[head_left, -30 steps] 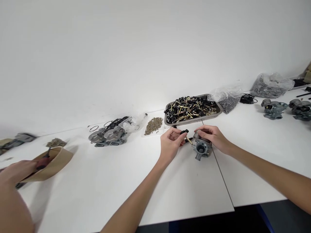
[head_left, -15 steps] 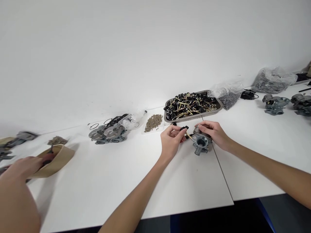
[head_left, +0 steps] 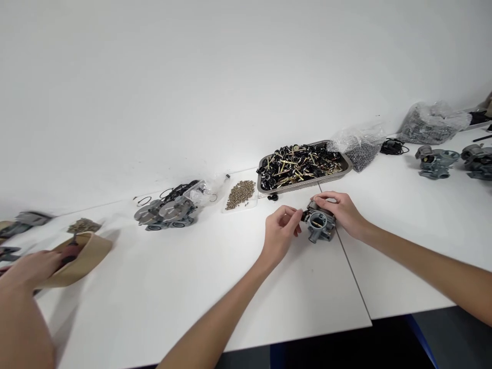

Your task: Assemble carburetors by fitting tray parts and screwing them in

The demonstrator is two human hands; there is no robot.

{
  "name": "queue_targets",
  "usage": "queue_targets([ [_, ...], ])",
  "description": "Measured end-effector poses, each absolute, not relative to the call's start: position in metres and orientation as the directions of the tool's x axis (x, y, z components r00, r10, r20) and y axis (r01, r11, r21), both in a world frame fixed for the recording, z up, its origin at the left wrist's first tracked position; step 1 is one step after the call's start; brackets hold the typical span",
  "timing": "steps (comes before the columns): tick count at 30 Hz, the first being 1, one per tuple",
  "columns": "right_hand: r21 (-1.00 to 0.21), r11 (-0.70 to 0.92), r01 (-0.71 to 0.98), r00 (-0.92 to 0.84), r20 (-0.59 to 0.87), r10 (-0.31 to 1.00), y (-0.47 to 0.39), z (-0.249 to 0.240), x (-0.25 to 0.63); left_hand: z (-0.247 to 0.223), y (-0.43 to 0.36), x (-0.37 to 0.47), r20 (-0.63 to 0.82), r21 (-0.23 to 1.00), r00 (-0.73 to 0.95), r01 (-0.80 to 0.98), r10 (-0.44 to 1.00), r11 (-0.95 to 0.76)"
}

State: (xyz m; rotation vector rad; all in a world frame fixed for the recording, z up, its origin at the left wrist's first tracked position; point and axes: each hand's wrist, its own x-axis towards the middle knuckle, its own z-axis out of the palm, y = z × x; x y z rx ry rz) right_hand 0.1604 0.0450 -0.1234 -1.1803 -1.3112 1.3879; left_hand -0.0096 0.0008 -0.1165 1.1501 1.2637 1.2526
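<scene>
A grey metal carburetor (head_left: 325, 233) sits on the white table, its round bore facing me. My right hand (head_left: 345, 211) grips it from the right, thumb and fingers closed over its top. At its left side, my left hand (head_left: 280, 229) pinches the black end of a choke lever (head_left: 304, 216). The lever's brass shaft (head_left: 317, 224) shows inside the bore. Behind them, a metal tray (head_left: 303, 186) holds many similar black and brass levers. A small black part (head_left: 272, 197) lies in front of the tray.
Small brass pieces (head_left: 240, 195) lie on a clear sheet beside the tray. Two carburetors (head_left: 179, 211) stand left; another carburetor (head_left: 437, 164) stands right, near plastic bags (head_left: 432, 125) and black rings (head_left: 394, 147). At far left, another person's hand (head_left: 36, 266) holds a red-handled tool by a cardboard container (head_left: 90, 259).
My left hand has moved right, up against the carburetor. The choke lever's brass shaft, outside the body before, now shows within the bore. My right hand keeps its grip.
</scene>
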Motion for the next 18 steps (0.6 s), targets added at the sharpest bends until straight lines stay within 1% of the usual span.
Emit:
queue_targets([
  [4,-0.998,-0.063,0.030,-0.239,-0.069,0.969,0.048,-0.125,0.162,-0.110,0.007,-0.017,-0.161,0.980,0.062,-0.108,0.985,0.167],
  [7,-0.998,-0.051,0.046,-0.271,-0.062,0.961,0.050,-0.125,0.164,-0.107,0.011,-0.023,-0.284,0.928,0.190,-0.192,0.940,0.319],
  [9,-0.998,-0.050,0.043,-0.292,-0.061,0.955,0.051,-0.124,0.164,-0.105,0.014,-0.026,-0.333,0.894,0.256,-0.221,0.907,0.391],
  [12,-0.997,-0.080,0.020,-0.330,-0.082,0.940,0.051,-0.123,0.164,-0.103,0.015,-0.030,-0.344,0.891,0.303,-0.193,0.889,0.410],
  [15,-0.988,-0.154,-0.008,-0.359,-0.141,0.923,0.051,-0.122,0.164,-0.100,0.015,-0.034,-0.353,0.895,0.336,-0.150,0.873,0.420],
  [18,-0.981,-0.191,-0.023,-0.353,-0.170,0.920,0.051,-0.121,0.164,-0.100,0.015,-0.036,-0.392,0.887,0.352,-0.101,0.850,0.450],
])
